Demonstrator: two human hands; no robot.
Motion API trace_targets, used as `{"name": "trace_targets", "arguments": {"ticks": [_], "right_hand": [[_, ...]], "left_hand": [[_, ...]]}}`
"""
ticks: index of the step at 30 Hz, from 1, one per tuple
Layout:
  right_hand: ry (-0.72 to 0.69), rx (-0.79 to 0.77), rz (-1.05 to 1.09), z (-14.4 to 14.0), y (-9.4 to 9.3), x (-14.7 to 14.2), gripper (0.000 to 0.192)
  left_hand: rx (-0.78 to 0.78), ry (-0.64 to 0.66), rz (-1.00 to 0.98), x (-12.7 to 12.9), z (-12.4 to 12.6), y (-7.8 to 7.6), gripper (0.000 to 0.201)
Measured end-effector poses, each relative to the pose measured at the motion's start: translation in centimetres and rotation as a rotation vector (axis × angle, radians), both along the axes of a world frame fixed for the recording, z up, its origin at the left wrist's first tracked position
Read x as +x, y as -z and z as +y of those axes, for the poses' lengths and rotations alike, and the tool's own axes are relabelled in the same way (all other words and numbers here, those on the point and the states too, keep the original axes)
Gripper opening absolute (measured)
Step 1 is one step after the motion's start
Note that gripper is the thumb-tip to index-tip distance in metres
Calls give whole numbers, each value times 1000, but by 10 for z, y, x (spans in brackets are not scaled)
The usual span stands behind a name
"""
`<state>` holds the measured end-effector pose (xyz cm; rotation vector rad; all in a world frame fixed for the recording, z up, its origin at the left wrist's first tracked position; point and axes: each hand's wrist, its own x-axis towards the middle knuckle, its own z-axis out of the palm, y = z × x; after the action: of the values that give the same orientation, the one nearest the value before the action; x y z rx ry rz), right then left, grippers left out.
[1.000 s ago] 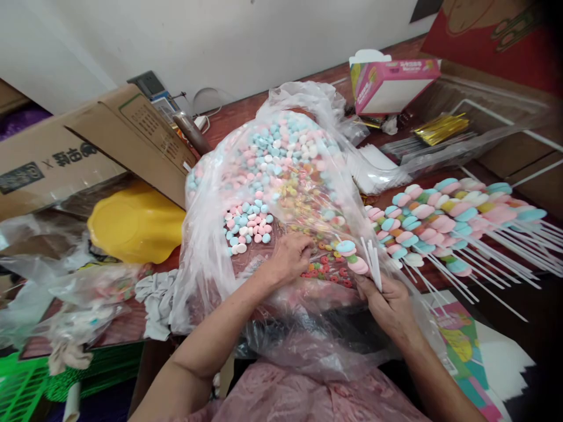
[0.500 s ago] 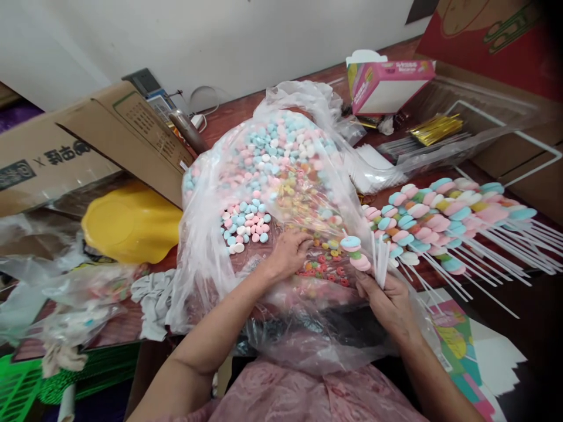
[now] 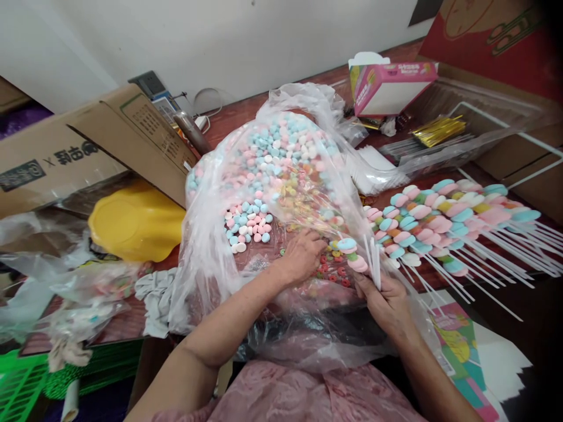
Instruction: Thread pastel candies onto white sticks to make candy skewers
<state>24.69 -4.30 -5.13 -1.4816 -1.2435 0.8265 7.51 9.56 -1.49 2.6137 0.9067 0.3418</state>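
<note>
My right hand (image 3: 387,299) is closed around several white sticks (image 3: 373,261). One of them carries a candy skewer (image 3: 357,264) with blue, white, green and pink pieces at its tip. My left hand (image 3: 305,253) is down among small ring-shaped gummies (image 3: 335,271) in red, yellow and green, its fingers bent together. Whatever those fingertips pinch is hidden. Both hands are at the mouth of a big clear plastic bag (image 3: 204,258), where pink, blue and white round candies (image 3: 248,221) lie in a heap.
Finished candy skewers (image 3: 440,220) are piled on the right, sticks toward me. Behind them are gold twist ties (image 3: 440,130) and a pink box (image 3: 391,88). On the left stand a yellow tub (image 3: 138,223), a cardboard box (image 3: 127,140) and a grey cloth (image 3: 156,296).
My left hand has moved right, nearer the skewer, over the ring gummies. My right hand has shifted slightly left with the sticks. The view has turned a little.
</note>
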Motion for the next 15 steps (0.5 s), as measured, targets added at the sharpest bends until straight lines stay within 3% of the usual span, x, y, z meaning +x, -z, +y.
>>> {"name": "trace_targets", "arguments": {"ticks": [2, 4, 8, 11, 15], "right_hand": [[-9, 11, -28, 0, 2, 1, 32], [-11, 24, -62, -1, 3, 2, 29], [0, 70, -168, -6, -5, -2, 30], [-88, 117, -225, -9, -16, -13, 27], [-210, 124, -280, -6, -26, -29, 25]], "left_hand": [[-17, 44, -24, 1, -4, 3, 26], [-115, -1, -137, 1, -8, 3, 24], [-593, -268, -631, -9, -15, -11, 15], [-959, -438, -961, -27, -25, -29, 26], [-1135, -560, -1254, -47, -45, -43, 38]]}}
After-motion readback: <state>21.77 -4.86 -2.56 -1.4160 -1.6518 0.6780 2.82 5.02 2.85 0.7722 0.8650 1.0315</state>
